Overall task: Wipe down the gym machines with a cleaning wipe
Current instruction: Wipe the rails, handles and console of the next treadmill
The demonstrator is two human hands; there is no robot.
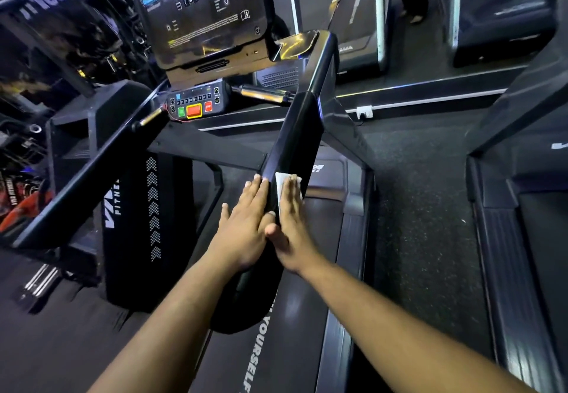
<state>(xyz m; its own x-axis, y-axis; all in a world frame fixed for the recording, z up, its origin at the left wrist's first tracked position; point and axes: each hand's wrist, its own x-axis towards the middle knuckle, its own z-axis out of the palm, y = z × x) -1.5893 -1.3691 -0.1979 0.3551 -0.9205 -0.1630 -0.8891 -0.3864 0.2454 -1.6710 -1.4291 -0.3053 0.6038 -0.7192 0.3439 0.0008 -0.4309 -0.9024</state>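
Both hands point(267, 223) flat along handrail point(295, 137), wipe point(280, 184) beneath right.

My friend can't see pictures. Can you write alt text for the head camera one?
Two hands press flat on a treadmill's black side handrail: the right hand holds a white wipe against it, the left hand rests beside it. The console with coloured buttons sits ahead.
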